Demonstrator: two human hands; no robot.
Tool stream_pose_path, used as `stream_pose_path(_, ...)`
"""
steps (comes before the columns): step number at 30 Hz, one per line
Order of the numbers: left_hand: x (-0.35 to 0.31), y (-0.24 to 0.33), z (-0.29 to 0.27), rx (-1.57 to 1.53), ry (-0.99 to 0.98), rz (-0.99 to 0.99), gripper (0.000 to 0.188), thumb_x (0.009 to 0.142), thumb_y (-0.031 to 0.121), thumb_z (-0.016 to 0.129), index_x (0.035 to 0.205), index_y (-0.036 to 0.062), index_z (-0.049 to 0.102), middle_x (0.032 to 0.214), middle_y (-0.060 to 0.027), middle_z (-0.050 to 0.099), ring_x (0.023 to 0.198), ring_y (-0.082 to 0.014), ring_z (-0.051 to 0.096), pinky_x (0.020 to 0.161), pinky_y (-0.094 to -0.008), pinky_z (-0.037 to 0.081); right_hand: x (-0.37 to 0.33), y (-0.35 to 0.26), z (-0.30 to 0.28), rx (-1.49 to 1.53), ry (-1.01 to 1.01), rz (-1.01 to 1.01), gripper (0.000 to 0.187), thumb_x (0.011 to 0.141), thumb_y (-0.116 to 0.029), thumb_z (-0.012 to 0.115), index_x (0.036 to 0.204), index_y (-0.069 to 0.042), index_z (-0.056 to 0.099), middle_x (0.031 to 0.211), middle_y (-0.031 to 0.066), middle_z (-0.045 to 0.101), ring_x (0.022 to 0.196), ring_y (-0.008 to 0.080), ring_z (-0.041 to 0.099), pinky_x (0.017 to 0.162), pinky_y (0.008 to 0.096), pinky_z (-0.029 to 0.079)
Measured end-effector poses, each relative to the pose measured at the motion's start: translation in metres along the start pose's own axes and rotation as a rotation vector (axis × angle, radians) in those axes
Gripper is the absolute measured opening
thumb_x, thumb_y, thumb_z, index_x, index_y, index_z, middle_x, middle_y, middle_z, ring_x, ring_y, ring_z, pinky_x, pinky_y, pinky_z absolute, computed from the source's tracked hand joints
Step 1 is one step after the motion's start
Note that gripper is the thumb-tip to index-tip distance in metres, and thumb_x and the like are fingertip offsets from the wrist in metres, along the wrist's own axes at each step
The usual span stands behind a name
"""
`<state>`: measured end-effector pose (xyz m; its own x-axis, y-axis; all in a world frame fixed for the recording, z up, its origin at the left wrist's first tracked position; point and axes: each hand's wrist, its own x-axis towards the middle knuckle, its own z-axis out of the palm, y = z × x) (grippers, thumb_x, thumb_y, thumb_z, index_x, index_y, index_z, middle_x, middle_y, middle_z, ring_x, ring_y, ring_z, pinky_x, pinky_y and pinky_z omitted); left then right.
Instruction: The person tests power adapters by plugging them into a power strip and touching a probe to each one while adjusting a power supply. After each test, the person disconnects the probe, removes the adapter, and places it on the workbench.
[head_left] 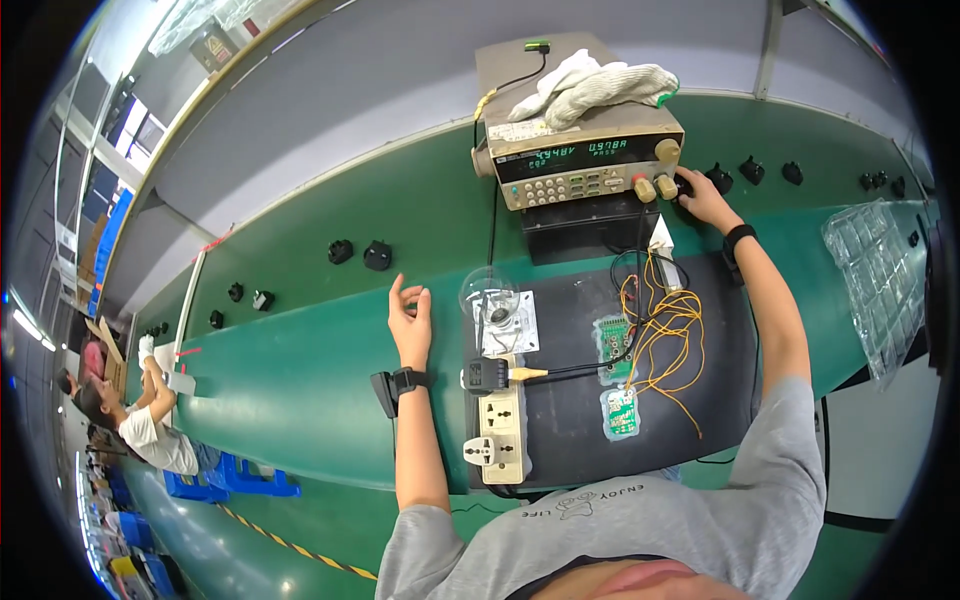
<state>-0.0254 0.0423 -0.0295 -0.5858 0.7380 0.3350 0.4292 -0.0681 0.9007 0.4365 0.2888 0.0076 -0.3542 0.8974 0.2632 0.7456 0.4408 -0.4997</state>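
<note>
My left hand [411,318] hovers over the green belt [300,370] with fingers loosely curled and apart, holding nothing. It is just left of a clear round lens on a white holder [497,312]. My right hand [704,197] reaches far to the right of a beige bench meter [580,160]. Its fingers close around a small black adapter plug [685,186] beside the meter's red and yellow knobs. Both wrists wear black bands.
A black mat [570,400] holds a beige power strip [500,430], green circuit boards with yellow wires [655,340] and a black plug. White gloves [590,85] lie on the meter. Black adapters dot the belt. A clear blister tray [880,280] lies right. Another person sits far left.
</note>
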Motion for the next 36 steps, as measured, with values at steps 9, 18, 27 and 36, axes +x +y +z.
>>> stream_pose_path(9,-0.005,-0.006,0.001,0.031,-0.034,0.048,0.037,0.084,0.012,0.063,0.118,0.0013,0.054,0.089,-0.005,0.065,0.077,-0.0118,0.059,0.065,-0.0244,0.043,-0.087,-0.06,-0.05,0.711,0.219,0.275,0.03,0.084,-0.018,0.057,0.104,0.004,0.06,0.078,0.002,0.055,0.06,0.006,0.049,0.044,0.0208,0.039)
stream_pose_path(18,-0.024,0.003,0.0,-0.03,-0.023,0.071,0.033,0.086,0.01,0.061,0.116,-0.0021,0.054,0.086,-0.0065,0.064,0.078,-0.011,0.058,0.072,-0.0262,0.048,-0.173,-0.163,-0.026,1.28,-0.011,0.267,0.032,0.094,-0.026,0.046,0.115,-0.003,0.052,0.089,0.0038,0.056,0.067,0.0065,0.049,0.046,0.0202,0.041)
stream_pose_path(27,-0.02,0.0,-0.001,0.038,0.001,0.023,0.033,0.084,0.012,0.064,0.113,-0.0013,0.057,0.086,-0.0051,0.063,0.074,-0.009,0.058,0.067,-0.0226,0.049,-0.2,-0.258,0.043,2.265,-0.584,0.852,0.047,0.092,-0.041,0.047,0.103,0.005,0.048,0.122,0.0202,0.039,0.098,0.0253,0.048,0.038,0.0176,0.047)
stream_pose_path(36,-0.021,-0.003,0.002,0.068,0.015,0.022,0.032,0.082,0.014,0.065,0.11,0.0001,0.059,0.084,-0.0054,0.065,0.075,-0.0106,0.06,0.067,-0.0241,0.049,-0.215,-0.299,0.017,1.497,-0.463,0.339,0.086,0.064,0.005,0.055,0.141,0.001,0.018,0.14,0.0241,0.028,0.112,0.037,0.052,0.071,0.0279,0.057)
